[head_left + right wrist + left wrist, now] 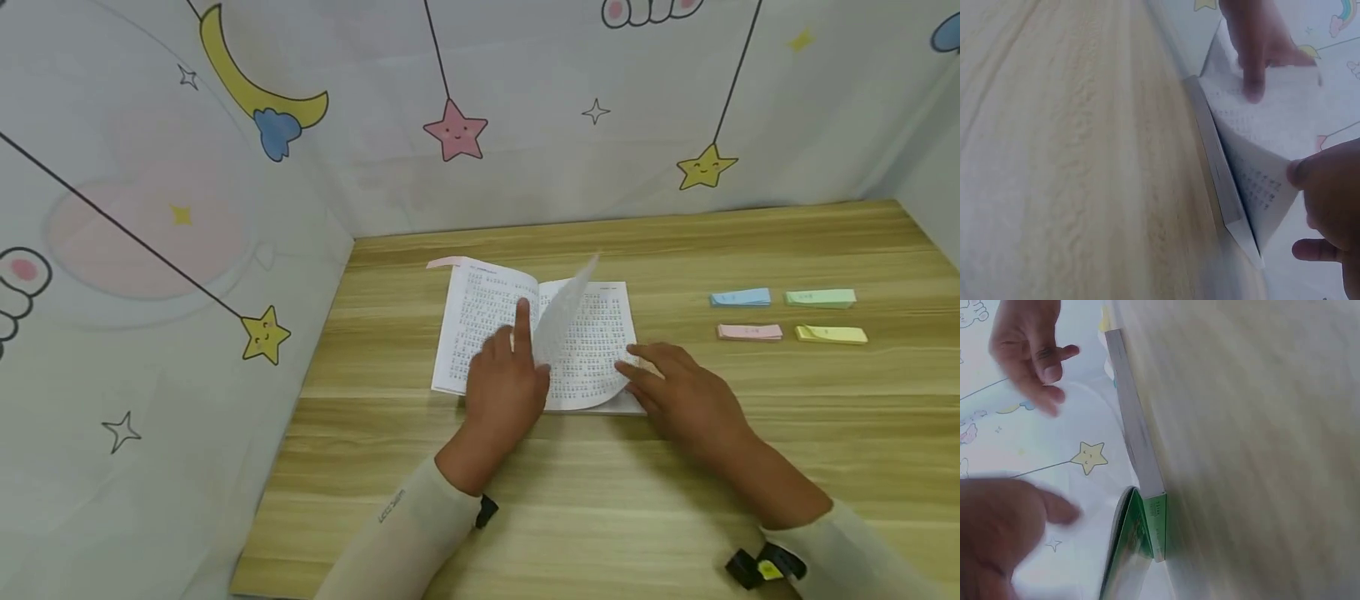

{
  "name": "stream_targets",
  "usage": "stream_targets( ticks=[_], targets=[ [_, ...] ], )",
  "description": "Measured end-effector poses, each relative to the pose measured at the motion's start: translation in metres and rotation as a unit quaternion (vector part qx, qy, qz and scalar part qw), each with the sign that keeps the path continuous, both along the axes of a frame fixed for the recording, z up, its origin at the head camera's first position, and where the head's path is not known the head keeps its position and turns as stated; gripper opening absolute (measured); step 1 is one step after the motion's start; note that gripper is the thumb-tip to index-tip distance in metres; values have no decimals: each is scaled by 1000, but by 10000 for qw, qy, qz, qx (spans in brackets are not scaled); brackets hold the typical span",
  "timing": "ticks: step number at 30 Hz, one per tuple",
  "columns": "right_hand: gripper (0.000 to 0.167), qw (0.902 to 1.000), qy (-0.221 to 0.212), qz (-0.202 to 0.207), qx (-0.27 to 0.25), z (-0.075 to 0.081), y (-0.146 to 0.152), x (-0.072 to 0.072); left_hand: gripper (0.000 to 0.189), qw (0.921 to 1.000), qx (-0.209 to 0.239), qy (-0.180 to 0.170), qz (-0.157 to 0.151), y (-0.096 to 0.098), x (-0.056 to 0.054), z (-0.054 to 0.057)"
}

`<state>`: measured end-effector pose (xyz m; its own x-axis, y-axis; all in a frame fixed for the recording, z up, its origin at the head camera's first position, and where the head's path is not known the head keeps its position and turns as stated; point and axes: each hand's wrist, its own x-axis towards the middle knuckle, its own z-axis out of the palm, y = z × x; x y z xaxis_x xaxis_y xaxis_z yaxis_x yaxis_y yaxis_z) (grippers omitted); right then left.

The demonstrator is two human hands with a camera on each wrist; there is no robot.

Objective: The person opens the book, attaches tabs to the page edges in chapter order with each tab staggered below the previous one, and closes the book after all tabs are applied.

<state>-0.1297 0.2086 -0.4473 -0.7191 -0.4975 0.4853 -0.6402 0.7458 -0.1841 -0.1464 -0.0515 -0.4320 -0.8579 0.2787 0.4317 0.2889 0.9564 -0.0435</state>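
An open book [495, 292] with printed pages lies on the wooden table. Between its halves one thin page [562, 317] stands raised in mid-turn. My left hand [506, 392] is over the left half near the gutter, index finger straight and the other fingers bent, holding nothing that shows. At the book's lower right corner, my right hand [690, 400] pinches the edge of a right-hand page [1263, 187], which curls up off the pages beneath. A pink strip [444, 262] sticks out at the book's top left. The left wrist view shows the green cover [1155, 525].
Right of the book lie four small pads of sticky strips, namely blue [740, 297], green [821, 297], pink [750, 332] and yellow [831, 335]. A white cloth with cartoon stars [456, 131] hangs behind and left of the table [600, 500].
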Motion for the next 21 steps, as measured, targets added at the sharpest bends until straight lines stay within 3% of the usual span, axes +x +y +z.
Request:
stream_targets(
  ticks=[2,4,5,7,10,13,16,18,21],
  targets=[
    [36,9997,56,234,97,-1,1,0,101,9973,-75,610,398,-5,0,1],
    [29,9992,96,366,151,-1,2,-1,95,9961,-361,631,493,-8,2,4],
    [27,9991,113,380,175,-2,2,-1,88,9966,-538,505,369,-9,3,6],
    [24,9990,181,377,151,-1,1,-2,66,9969,-759,19,-220,-9,5,9],
    [20,9989,311,340,-35,1,-1,-3,32,9852,-803,-957,-1176,-5,9,10],
    [19,9980,449,348,-290,3,-4,-3,37,9772,-776,-1284,-1501,1,11,6],
    [15,9966,576,330,-486,4,-7,-3,42,9833,-760,-1092,-1244,4,11,5],
    [30,9964,615,204,-539,5,-7,-2,41,9900,-576,-847,-974,5,9,5],
    [47,9977,511,64,-439,3,-6,-2,60,9972,-163,-437,-579,2,6,5]
  ],
)
